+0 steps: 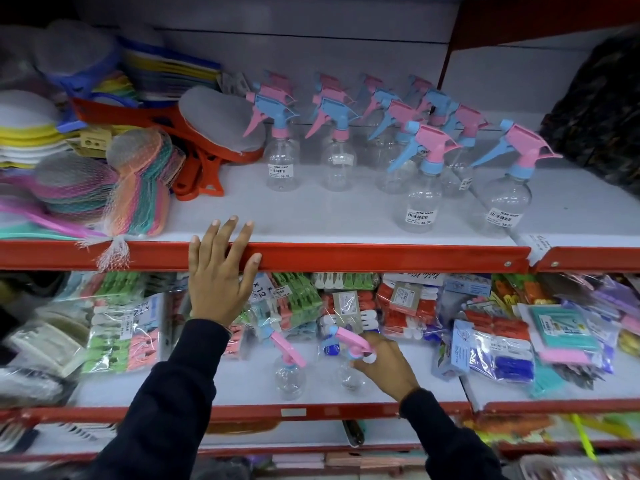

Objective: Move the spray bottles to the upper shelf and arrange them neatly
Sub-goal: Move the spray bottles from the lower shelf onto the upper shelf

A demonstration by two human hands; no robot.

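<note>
Gripping the neck of a clear spray bottle (349, 372) just under its pink trigger head, the right hand (384, 367) has its fingers wrapped around the collar on the lower shelf (398, 389); a second bottle (289, 370) stands free just beside it to the left. The left hand (221, 268) lies flat and spread over the red front lip (381, 258) of the upper shelf (311, 209), grasping nothing and apparently serving as a brace. From the single head view, the bottles look empty, thin-walled and transparent, so they are judged light, easily tipped and liable to dent if squeezed at the belly; the stiff neck below the trigger head is the sound place to hold. The protruding triggers and nozzles can snag neighbours. On the upper shelf, the bottles already placed (349, 147) stand in rough rows from centre to right, two of them forward of the rest. Open white shelf surface lies in front of the left-hand rows and between the two forward bottles. The red lip must be cleared on the lift. Netted scrubbers (114, 188) and an orange-framed brush (207, 133) crowd the left end. Packets of clothes pegs (398, 306) press close behind the lower bottles, leaving withdrawal room only toward the front.
</note>
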